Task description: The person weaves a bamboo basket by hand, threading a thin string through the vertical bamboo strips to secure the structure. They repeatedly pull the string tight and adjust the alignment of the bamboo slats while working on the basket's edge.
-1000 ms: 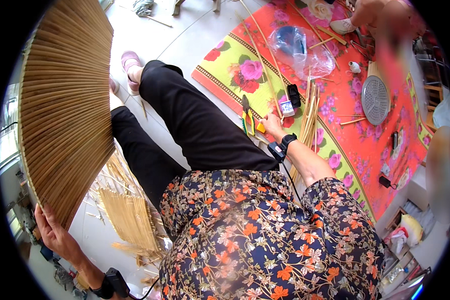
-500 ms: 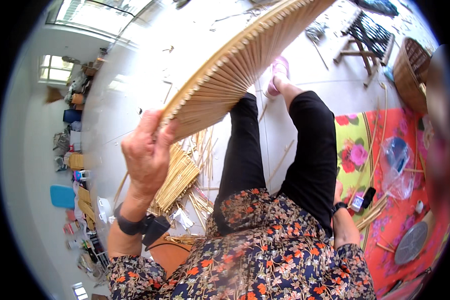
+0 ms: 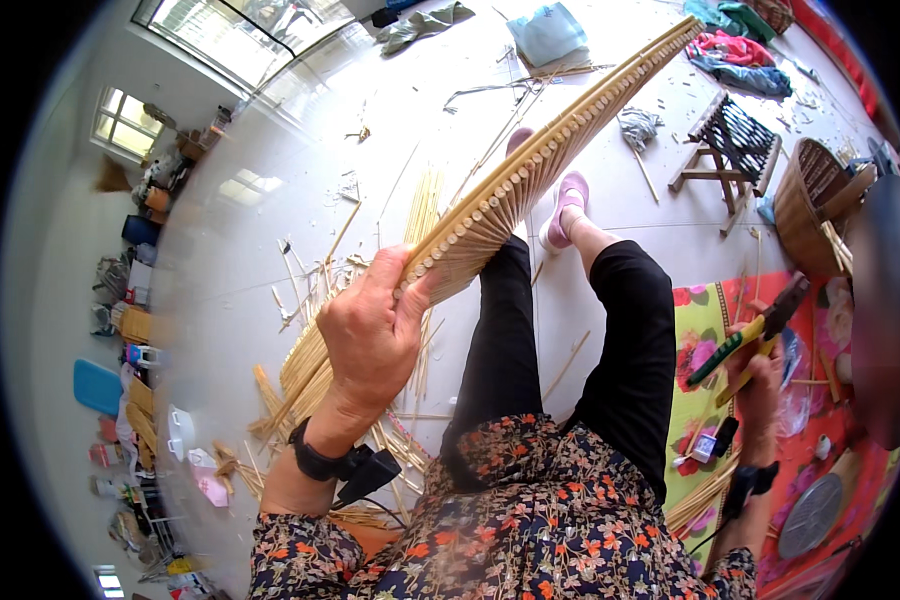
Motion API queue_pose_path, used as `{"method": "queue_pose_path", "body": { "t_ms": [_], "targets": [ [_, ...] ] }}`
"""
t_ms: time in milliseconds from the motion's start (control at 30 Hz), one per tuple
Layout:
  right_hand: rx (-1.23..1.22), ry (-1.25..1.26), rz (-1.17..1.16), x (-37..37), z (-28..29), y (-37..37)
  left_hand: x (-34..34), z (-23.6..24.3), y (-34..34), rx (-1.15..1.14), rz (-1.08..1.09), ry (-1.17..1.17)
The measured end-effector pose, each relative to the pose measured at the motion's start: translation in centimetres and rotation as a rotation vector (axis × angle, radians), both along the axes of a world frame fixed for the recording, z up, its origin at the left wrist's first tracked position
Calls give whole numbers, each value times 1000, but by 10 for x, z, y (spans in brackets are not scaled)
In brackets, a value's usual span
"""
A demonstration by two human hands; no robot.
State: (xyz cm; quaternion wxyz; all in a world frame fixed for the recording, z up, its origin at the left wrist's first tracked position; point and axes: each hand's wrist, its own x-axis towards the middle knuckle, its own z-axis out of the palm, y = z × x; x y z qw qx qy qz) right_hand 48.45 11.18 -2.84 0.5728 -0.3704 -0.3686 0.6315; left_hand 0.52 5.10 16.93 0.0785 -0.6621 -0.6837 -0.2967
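My left hand point(image 3: 370, 335) grips the lower end of a pale panel of thin sticks, bamboo-like, with a stiff rim point(image 3: 530, 175) and a row of round stick ends along it. The panel rises tilted to the upper right, seen nearly edge-on, its ribs converging underneath. Closed around the handles of a pair of pliers point(image 3: 770, 318), my right hand point(image 3: 763, 375) is raised over the flowered cloth at the right. The pliers have green and yellow handles and dark jaws pointing up and away, apart from the panel.
Bundled sticks point(image 3: 310, 365) and scraps lie on the tiled floor at the left. A flowered cloth point(image 3: 695, 310) at the right bears a small device, a plastic bag and a round grey disc point(image 3: 810, 515). Beyond stand a folding stool point(image 3: 730, 150) and a wicker basket point(image 3: 810, 225).
My right hand has come up from beside my thigh and now shows the pliers. The left hand and panel have shifted right; the panel now appears more edge-on. The view has shifted too.
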Motion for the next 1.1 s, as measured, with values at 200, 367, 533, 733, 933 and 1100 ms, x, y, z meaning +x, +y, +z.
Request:
{"method": "queue_pose_path", "body": {
  "t_ms": [200,367,533,733,933,1100],
  "targets": [
    [-235,387,654,-172,46,-48,4,-6,-12,45,21,2],
    [-91,58,686,-246,74,-52,7,-3,-15,29,52,1],
    [78,-286,617,-282,73,-51,9,-1,-17,31,72,4],
    [84,-301,572,-301,71,-55,7,-3,-17,20,68,-28],
    [65,-327,579,-307,82,-56,9,-2,-17,22,66,-45],
    [91,-311,561,-306,88,-56,10,-3,-17,15,74,-38]
  ]
}}
